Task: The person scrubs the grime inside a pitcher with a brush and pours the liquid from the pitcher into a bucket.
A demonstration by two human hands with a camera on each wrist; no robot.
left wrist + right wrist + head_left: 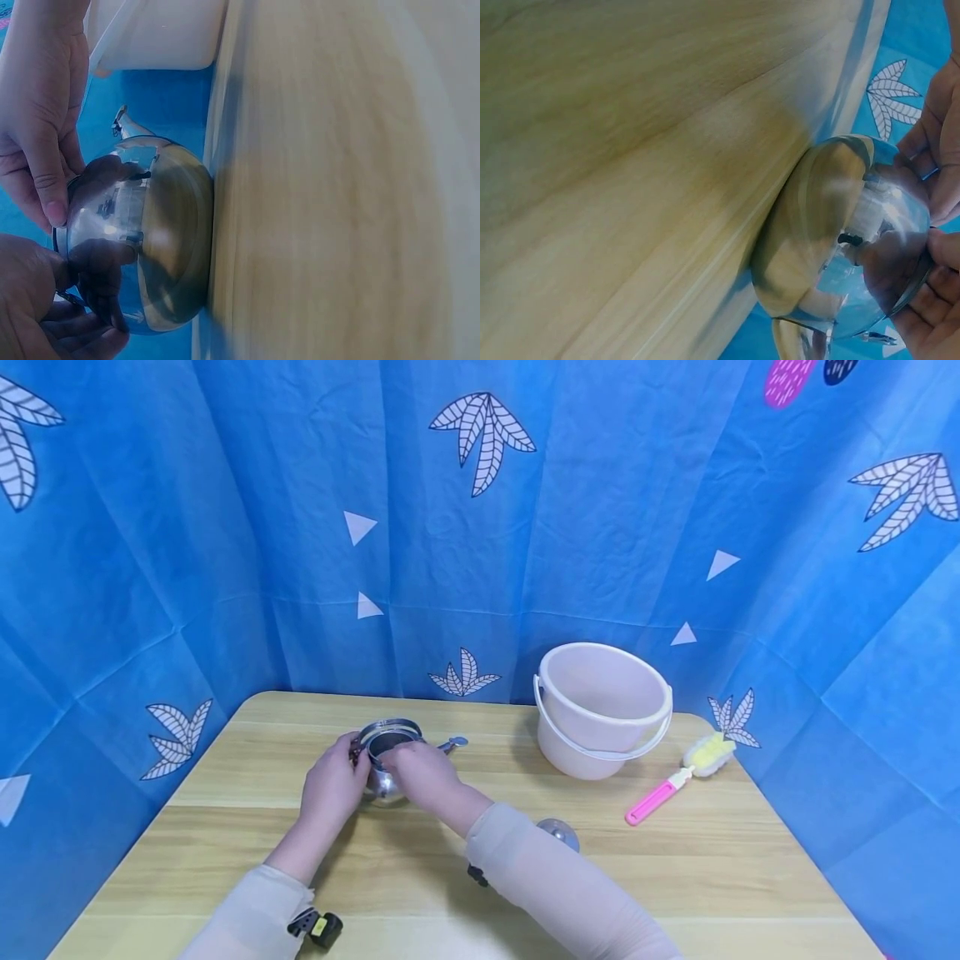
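Observation:
A shiny, round-bellied metal teapot [384, 787] stands on the table with its mouth facing up. Its short spout [133, 124] points right in the head view. My left hand [335, 782] grips the teapot's left side, thumb near the rim and fingers against the body. Across the mouth, my right hand [429, 774] pinches the rim, with the thumb [52, 199] on the outside in the left wrist view. What its fingertips touch inside is hidden. A round metal lid [558, 833] lies on the table, partly behind my right sleeve.
Toward the back right stands a white bucket [592, 747] with its handle hanging down in front. A brush [654, 800] with a pink handle and yellow-white sponge head lies right of it. Blue patterned curtain [465, 568] surrounds the wooden table [712, 877].

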